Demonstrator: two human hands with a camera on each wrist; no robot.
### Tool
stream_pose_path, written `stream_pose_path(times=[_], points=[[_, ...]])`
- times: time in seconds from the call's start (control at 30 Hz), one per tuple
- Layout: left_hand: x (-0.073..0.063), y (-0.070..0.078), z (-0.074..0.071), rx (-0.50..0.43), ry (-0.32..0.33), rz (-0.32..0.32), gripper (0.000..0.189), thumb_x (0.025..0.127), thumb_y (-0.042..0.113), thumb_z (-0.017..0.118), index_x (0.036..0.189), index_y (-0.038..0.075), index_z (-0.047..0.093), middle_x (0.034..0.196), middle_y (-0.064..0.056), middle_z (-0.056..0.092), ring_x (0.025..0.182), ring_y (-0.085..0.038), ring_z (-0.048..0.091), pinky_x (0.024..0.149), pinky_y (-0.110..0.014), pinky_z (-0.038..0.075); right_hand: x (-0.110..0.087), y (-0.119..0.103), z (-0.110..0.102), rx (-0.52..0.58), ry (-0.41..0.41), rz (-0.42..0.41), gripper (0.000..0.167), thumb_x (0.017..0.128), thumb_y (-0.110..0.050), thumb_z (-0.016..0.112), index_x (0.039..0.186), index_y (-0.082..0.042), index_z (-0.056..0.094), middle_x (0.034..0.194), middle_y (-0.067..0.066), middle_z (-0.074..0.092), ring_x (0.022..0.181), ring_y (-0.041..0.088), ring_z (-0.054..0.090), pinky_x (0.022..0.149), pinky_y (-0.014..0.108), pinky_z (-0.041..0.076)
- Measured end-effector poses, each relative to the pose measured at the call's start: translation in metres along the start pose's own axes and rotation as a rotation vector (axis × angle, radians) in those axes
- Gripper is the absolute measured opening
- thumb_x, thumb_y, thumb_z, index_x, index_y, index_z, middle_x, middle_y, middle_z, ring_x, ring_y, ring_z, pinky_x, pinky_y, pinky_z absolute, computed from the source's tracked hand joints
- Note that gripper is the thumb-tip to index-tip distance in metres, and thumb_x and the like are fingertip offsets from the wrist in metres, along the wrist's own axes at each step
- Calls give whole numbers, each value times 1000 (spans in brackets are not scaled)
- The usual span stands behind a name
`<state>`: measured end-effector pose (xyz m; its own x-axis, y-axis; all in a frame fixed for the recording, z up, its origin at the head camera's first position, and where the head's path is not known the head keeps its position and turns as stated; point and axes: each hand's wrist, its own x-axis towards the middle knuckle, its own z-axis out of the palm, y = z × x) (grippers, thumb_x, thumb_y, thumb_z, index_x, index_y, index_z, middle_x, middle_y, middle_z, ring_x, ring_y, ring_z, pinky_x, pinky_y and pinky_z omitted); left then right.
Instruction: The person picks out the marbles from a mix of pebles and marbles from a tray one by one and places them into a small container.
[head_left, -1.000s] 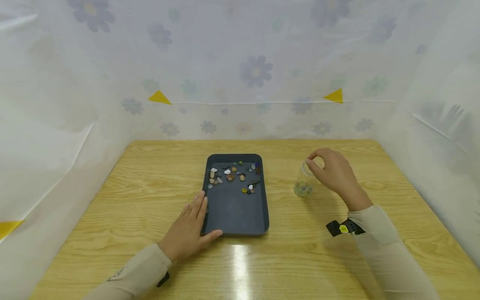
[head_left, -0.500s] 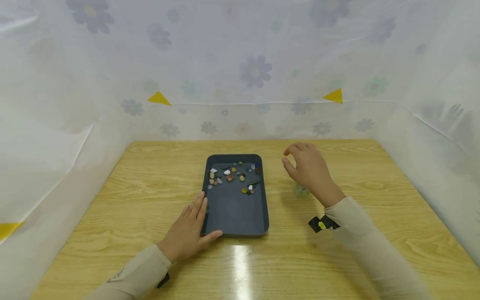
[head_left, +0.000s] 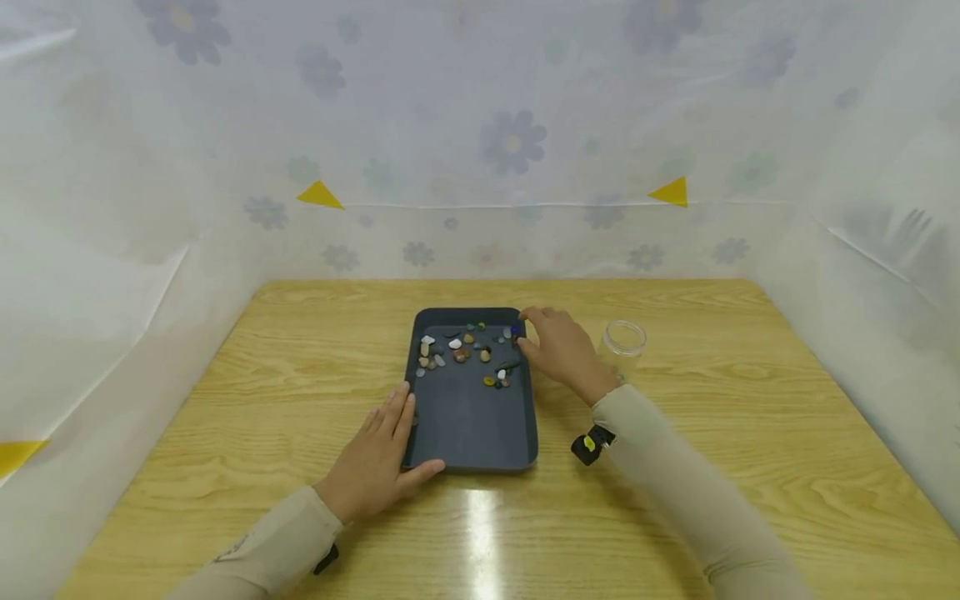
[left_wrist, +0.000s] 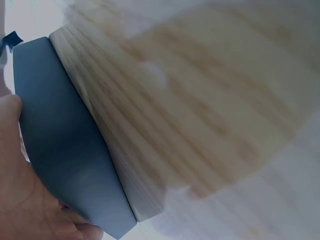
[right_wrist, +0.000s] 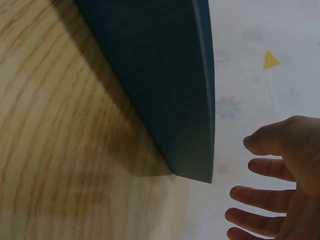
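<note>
A dark grey tray (head_left: 472,425) holds several small stones and beads in its far half. My left hand (head_left: 378,454) lies along the tray's near-left edge, its fingers straight; in the left wrist view, the thumb and fingertips touch the tray's wall (left_wrist: 65,120). At the tray's far-right edge is my right hand (head_left: 562,350), with thumb and index apart around the blue and brown beads (head_left: 514,335). Its fingers (right_wrist: 260,197) are spread with nothing between them in the right wrist view. A clear glass jar (head_left: 625,337) stands right of that hand, which partly hides it.
The tray lies on a wood-grain table (head_left: 690,350). White sheets printed with flowers (head_left: 510,242) enclose the table at the back and both sides, with yellow triangles (head_left: 670,192) stuck on them.
My right hand has left the jar's mouth and moved left to the tray's far-right edge. The left hand, tray and jar have stayed in place.
</note>
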<state>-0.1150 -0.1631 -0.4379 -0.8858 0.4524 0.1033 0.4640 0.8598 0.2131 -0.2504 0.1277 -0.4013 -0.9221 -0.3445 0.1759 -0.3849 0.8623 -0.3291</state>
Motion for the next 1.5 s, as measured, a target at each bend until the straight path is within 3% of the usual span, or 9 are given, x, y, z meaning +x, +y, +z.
stream_pose_path(times=[0.37,0.6,0.97,1.13,1.5], points=[[0,2,-1,-3,-12,-5,96,91,67,42,149,-6,21,157,-21,9,143,-35,16,112,-52,23,11,7,26,18,-110,55,39,95,-24,58,130,-6,57,114,18,62,66,24,58,60,38,48],[1,4,-3,-1,-3,2,94,91,65,44,148,-8,23,156,-23,12,142,-38,18,111,-54,25,15,9,31,44,-130,72,32,95,-24,58,122,-6,62,114,14,63,93,29,62,77,45,53],[2,5,-3,10,9,15,94,91,64,45,148,-8,22,155,-24,14,142,-38,19,111,-54,26,31,11,31,21,-217,128,20,92,-20,60,108,-9,66,104,9,64,72,19,58,59,35,48],[2,4,-3,15,4,11,94,92,64,44,148,-8,23,155,-24,14,142,-39,19,111,-54,26,35,11,33,35,-213,116,15,91,-14,59,101,-8,68,96,7,65,68,18,58,57,34,49],[0,2,-2,23,4,5,95,91,66,44,148,-7,22,156,-24,12,141,-38,20,111,-53,26,36,7,36,20,-211,120,16,93,-13,56,102,-8,68,98,8,66,69,18,59,61,34,51]])
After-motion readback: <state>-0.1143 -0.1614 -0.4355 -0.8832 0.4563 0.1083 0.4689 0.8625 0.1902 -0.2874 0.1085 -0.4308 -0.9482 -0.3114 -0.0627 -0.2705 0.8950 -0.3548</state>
